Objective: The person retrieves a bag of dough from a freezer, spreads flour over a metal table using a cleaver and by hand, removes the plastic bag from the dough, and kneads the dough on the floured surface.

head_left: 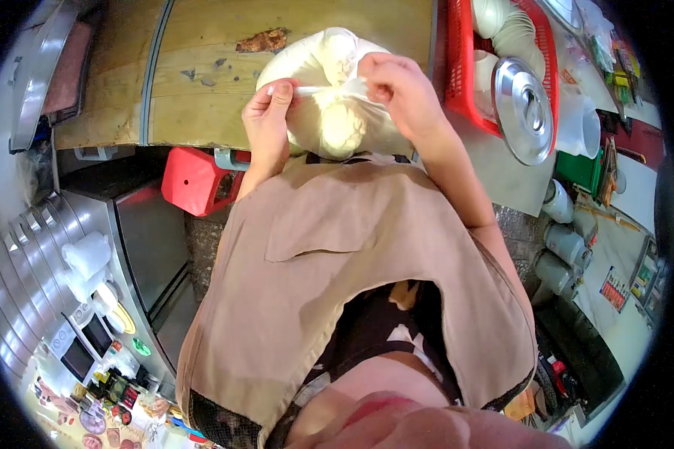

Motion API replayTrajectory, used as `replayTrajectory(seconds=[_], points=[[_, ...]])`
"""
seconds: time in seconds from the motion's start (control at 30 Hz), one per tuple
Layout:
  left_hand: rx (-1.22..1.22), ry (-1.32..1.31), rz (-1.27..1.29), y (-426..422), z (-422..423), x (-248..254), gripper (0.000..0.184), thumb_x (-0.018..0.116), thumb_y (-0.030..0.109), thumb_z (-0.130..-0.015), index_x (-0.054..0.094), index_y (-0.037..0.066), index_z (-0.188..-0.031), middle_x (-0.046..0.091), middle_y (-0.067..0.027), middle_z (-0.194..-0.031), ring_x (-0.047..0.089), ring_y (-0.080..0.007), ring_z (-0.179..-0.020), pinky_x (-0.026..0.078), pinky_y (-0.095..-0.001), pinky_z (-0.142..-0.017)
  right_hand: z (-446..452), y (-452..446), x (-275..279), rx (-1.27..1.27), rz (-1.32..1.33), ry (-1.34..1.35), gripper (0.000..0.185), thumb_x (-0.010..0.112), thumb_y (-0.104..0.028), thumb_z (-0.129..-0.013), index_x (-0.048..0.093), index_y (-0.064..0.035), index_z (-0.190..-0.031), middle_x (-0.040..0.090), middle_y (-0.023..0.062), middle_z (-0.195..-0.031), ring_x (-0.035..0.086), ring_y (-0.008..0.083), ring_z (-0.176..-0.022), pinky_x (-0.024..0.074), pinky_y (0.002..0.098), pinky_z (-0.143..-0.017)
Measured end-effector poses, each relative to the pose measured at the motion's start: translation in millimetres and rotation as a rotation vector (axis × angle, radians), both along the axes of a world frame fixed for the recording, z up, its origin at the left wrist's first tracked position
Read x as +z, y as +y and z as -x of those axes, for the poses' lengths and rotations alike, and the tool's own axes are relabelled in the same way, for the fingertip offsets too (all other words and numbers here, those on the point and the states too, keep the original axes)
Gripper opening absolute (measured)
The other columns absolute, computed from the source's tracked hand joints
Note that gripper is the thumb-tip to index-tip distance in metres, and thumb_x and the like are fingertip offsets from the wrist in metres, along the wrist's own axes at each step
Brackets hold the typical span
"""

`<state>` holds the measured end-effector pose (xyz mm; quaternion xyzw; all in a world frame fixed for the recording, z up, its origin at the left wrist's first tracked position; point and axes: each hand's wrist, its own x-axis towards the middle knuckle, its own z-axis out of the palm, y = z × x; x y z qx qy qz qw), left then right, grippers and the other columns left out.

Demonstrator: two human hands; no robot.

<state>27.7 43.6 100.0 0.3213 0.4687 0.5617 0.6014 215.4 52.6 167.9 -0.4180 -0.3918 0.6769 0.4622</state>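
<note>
left fingers (280, 96), right fingers (382, 73) pinched on bag (329, 99)

White bag (341, 120) on wooden table (202, 101)

Left of the white bag (341, 126), there is room to pass over the tabletop (202, 97) toward its left edge, clear of the left hand (269, 112). The bag blocks the near edge's right part; the right hand (401, 88) crosses the narrow lane to the right edge. Beyond stand a red basket (463, 63) and metal lid (526, 112).
</note>
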Motion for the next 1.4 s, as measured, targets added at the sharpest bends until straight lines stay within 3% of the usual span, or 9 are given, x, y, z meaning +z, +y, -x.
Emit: replayTrajectory(seconds=[0.27,0.33,0.4,0.53,0.8,0.9,1.13,1.33,1.4], points=[[-0.231,0.227,-0.112,19,-9,14,0.012,0.060,0.009,-0.085,0.066,0.000,-0.091,0.063,0.0002,-0.079,0.054,-0.0060,-0.071,0.042,-0.0197,-0.062,-4,10,5,0.073,-0.003,-0.214,0.018,0.058,-0.018,-0.079,0.061,-0.0007,-0.082,0.054,-0.0003,-0.061,0.048,0.0083,-0.057,0.0366,0.0203,-0.053],[-0.211,0.215,-0.155,30,-20,16,0.010,0.063,0.005,-0.081,0.067,0.001,-0.089,0.063,-0.0004,-0.075,0.055,-0.0072,-0.068,0.043,-0.0206,-0.059,-6,15,11,0.150,-0.434,-0.688,0.014,0.058,-0.012,-0.082,0.061,0.0008,-0.088,0.054,-0.0016,-0.067,0.046,0.0062,-0.057,0.0368,0.0205,-0.051],[-0.231,0.607,-0.591,41,-26,27,0.010,0.065,0.004,-0.077,0.068,0.004,-0.086,0.064,-0.0019,-0.074,0.054,-0.0076,-0.061,0.041,-0.0201,-0.055,-17,28,-4,-0.277,-0.473,-0.781,0.013,0.063,-0.014,-0.076,0.064,-0.0030,-0.083,0.062,0.0125,-0.074,0.061,0.0206,-0.065,0.0479,0.0288,-0.062],[-0.259,0.597,-0.634,47,-34,27,0.010,0.067,0.006,-0.074,0.069,0.006,-0.084,0.061,-0.0033,-0.069,0.053,-0.0097,-0.057,0.041,-0.0219,-0.052,-34,26,-46,0.085,-0.615,-1.026,0.015,0.062,-0.010,-0.072,0.065,-0.0056,-0.086,0.060,0.0107,-0.088,0.059,0.0265,-0.081,0.0475,0.0344,-0.073],[-0.416,0.767,-0.791,58,-54,38,0.007,0.066,0.003,-0.076,0.068,0.002,-0.083,0.062,-0.0031,-0.070,0.053,-0.0071,-0.059,0.042,-0.0214,-0.054,-22,15,-72,0.018,-0.893,-1.197,0.038,0.065,-0.008,-0.063,0.056,-0.0040,-0.099,0.057,0.0103,-0.096,0.052,0.0299,-0.087,0.0419,0.0389,-0.080],[-0.400,0.239,-0.277,60,-50,27,0.012,0.065,0.002,-0.078,0.066,-0.002,-0.089,0.064,-0.0036,-0.076,0.056,-0.0063,-0.065,0.046,-0.0190,-0.058,-22,18,-73,0.117,-0.904,-1.229,0.036,0.062,-0.009,-0.066,0.055,-0.0030,-0.101,0.055,0.0106,-0.095,0.050,0.0291,-0.089,0.0405,0.0386,-0.080],[-0.425,0.669,-0.741,44,-49,35,0.008,0.066,0.002,-0.074,0.067,0.004,-0.082,0.062,-0.0025,-0.068,0.055,-0.0066,-0.061,0.044,-0.0217,-0.054,-26,22,-58,0.256,-0.906,-1.341,0.026,0.060,-0.015,-0.071,0.059,-0.0080,-0.096,0.055,0.0099,-0.093,0.049,0.0276,-0.091,0.0413,0.0370,-0.080],[-0.345,0.203,-0.372,45,-45,10,0.018,0.057,0.010,-0.087,0.056,0.001,-0.103,0.059,-0.0042,-0.083,0.054,-0.0091,-0.064,0.044,-0.0206,-0.058,-34,41,-83,0.428,-0.770,-0.981,0.018,0.060,-0.021,-0.064,0.059,-0.0045,-0.073,0.054,0.0101,-0.083,0.049,0.0298,-0.084,0.0411,0.0390,-0.074],[-0.032,-0.051,-0.493,48,-41,-8,0.022,0.046,0.016,-0.093,0.044,0.003,-0.110,0.053,-0.0060,-0.096,0.050,-0.0086,-0.067,0.043,-0.0217,-0.061,-34,42,-75,0.452,-0.676,-0.981,0.021,0.061,-0.024,-0.062,0.056,-0.0036,-0.066,0.055,0.0098,-0.085,0.049,0.0295,-0.085,0.0407,0.0385,-0.072]])
